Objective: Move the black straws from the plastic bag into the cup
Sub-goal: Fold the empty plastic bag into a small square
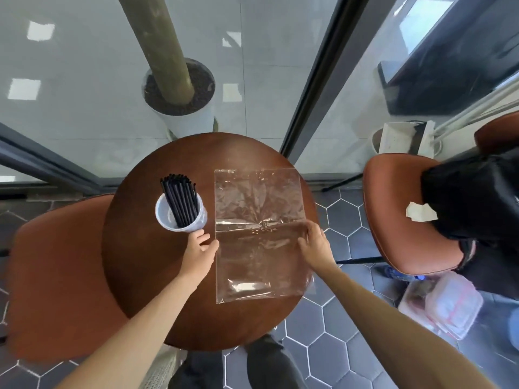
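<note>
A bundle of black straws (179, 199) stands upright in a white cup (196, 223) on the left part of the round wooden table (146, 262). To its right a clear plastic bag (258, 203) lies flat on the table, with nothing visible inside it. My left hand (199, 252) rests on the table just below the cup, with its fingertips at the bag's left edge. My right hand (316, 244) lies on the bag's right edge, fingers spread on the plastic. Neither hand holds a straw.
Brown leather chairs stand at the left (56, 276) and right (393, 209); a black garment (471, 197) lies on the right one. A white planter with a thick trunk (179, 102) stands behind glass beyond the table. Plastic boxes (446, 301) sit on the tiled floor at the right.
</note>
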